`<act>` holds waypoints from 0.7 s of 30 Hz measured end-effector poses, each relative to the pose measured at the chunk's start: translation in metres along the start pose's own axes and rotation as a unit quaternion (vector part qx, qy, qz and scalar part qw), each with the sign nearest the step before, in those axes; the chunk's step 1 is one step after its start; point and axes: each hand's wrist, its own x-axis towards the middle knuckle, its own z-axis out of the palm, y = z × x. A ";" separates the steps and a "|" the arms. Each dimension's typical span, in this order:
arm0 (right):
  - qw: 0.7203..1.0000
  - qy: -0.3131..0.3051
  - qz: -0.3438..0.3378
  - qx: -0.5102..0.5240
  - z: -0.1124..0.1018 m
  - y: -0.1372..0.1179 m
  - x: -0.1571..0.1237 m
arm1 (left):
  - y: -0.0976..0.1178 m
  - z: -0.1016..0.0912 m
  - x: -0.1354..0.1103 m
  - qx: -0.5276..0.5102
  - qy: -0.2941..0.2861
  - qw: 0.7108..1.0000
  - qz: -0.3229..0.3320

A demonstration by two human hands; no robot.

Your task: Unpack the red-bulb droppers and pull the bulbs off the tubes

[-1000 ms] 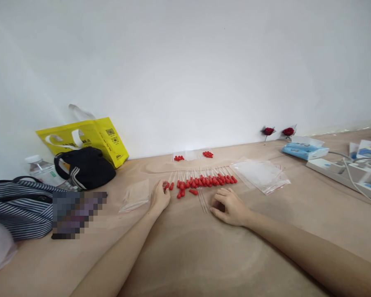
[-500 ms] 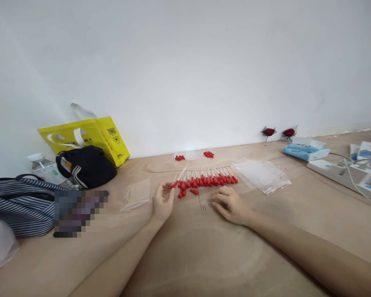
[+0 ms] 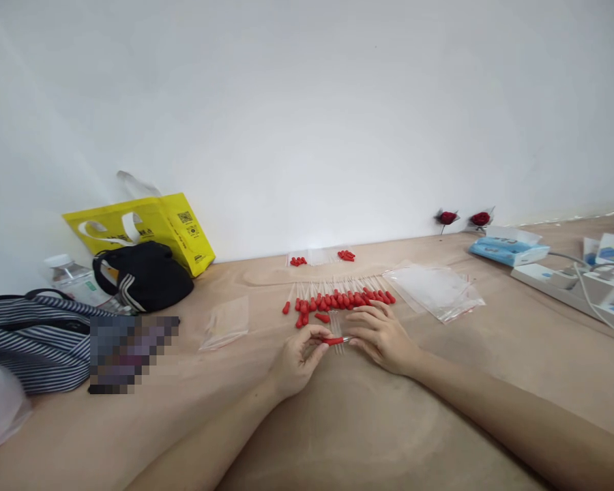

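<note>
My left hand (image 3: 301, 358) pinches a red rubber dropper bulb (image 3: 333, 341) between thumb and fingertips. Its open end points right and meets a short clear piece that looks like a glass tube (image 3: 346, 339). The fingertips of my right hand (image 3: 383, 339) close on that tube, most of which is hidden by them. Just beyond lie a few loose glass tubes (image 3: 336, 320) and a loose red bulb (image 3: 322, 318). A row of glass droppers with red bulbs (image 3: 344, 299) spreads behind, bulbs toward me. One dropper (image 3: 286, 307) lies at its left end.
Clear plastic bags (image 3: 434, 290) lie to the right, another bag (image 3: 226, 323) to the left. Small bags with red bulbs (image 3: 298, 261) rest by the wall. A yellow bag (image 3: 184, 232), black bag (image 3: 153, 276), tissue pack (image 3: 506, 249) and power strip (image 3: 567, 286) stand around.
My left hand has let go of a dropper at the row's left end and moved right and nearer, now with a red bulb. My right hand has closed on the tube.
</note>
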 end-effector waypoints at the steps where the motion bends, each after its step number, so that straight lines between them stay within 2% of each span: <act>1: 1.000 0.000 -0.004 0.009 0.000 0.000 0.000 | 0.002 0.000 0.000 0.016 -0.008 1.000 0.005; 7: 0.999 0.025 -0.038 0.009 -0.002 -0.003 0.000 | 0.012 0.004 0.003 0.189 -0.005 0.978 0.092; 12: 0.996 0.037 -0.075 -0.012 -0.003 -0.007 0.002 | 0.007 0.012 0.008 0.276 0.024 0.944 0.180; 16: 0.996 0.044 -0.080 -0.023 0.000 -0.005 0.000 | 0.003 0.011 0.009 0.332 0.037 0.919 0.212; 21: 0.995 0.042 -0.086 -0.001 0.001 -0.004 -0.001 | 0.005 0.007 0.010 0.367 0.021 0.902 0.225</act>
